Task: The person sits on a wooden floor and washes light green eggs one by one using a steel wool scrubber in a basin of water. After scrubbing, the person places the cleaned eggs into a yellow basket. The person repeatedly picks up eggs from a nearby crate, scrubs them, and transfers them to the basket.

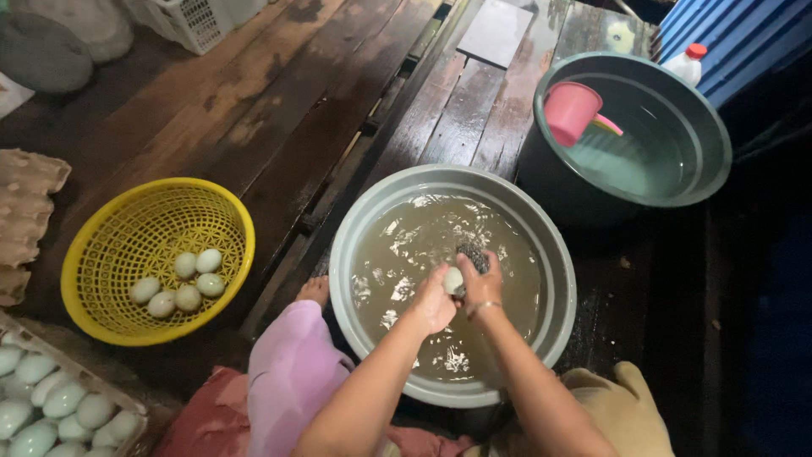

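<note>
Grey plastic basin (558, 254), filled w/ murky brown water, sits on the dark wet plank floor (279, 110) directly in front of the seated person, between the knees, so both forearms reach it w/o stretching. Left hand (433, 300) is closed round a pale egg (454, 280), holding it just above the water near basin centre; right hand (482, 283) grips a dark scouring pad (474, 256) pressed against the egg's far side. Hands touch each other, egg between them; drips thus fall back into the basin.

Yellow mesh basket (101, 254), to the person's left, holds five pale eggs (182, 279) clustered low on its near-right side; its open weave lets water drain. It stands near the basin but apart from it, w/ a strip of bare floor between. At lower left, a tray of pale-blue eggs (51, 406) lies packed in rows; a stack of brown cardboard egg trays (21, 211) sits at the left edge.

Second, darker basin (710, 127), upper right, holds clearer water and a pink scoop (571, 110); its rim lies just beside or touching the first basin's rim (cannot tell which). A white bottle w/ red cap (687, 63) stands behind it.

Open room: floor to upper left is widest; right side is dark and crowded by the second basin. A bare foot (315, 290) rests at the near basin's left rim.
</note>
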